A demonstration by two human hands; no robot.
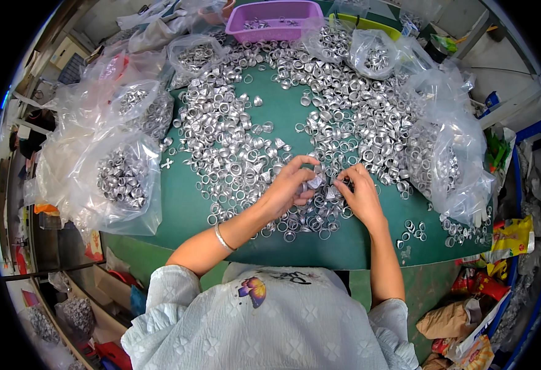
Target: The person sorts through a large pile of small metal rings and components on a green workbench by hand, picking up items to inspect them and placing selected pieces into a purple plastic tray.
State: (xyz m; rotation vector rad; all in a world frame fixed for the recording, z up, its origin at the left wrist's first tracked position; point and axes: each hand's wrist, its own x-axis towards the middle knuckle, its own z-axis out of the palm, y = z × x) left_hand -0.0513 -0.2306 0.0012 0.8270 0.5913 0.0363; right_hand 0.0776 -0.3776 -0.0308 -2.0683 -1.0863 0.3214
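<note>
Silver metal rings (pixel 218 123) lie heaped over the green tabletop (pixel 276 98), in plain bands and in wider shapes with broad tops. Near the front edge, my left hand (pixel 288 185) is curled around a few silver rings (pixel 315 180), some showing at its fingertips. Just right of it, my right hand (pixel 362 194) has its thumb and forefinger pinched at a silver ring (pixel 332 192), close to the left fingers. The fingers partly cover these rings, so their exact shape is unclear. More rings lie under and in front of both hands.
Clear plastic bags of rings stand at the left (pixel 144 213) and right (pixel 471 188). At the back are a purple basin (pixel 270 33) and a yellow-green tray (pixel 369 24). A small ring group (pixel 412 231) lies near the right front edge. Packages (pixel 449 320) sit lower right.
</note>
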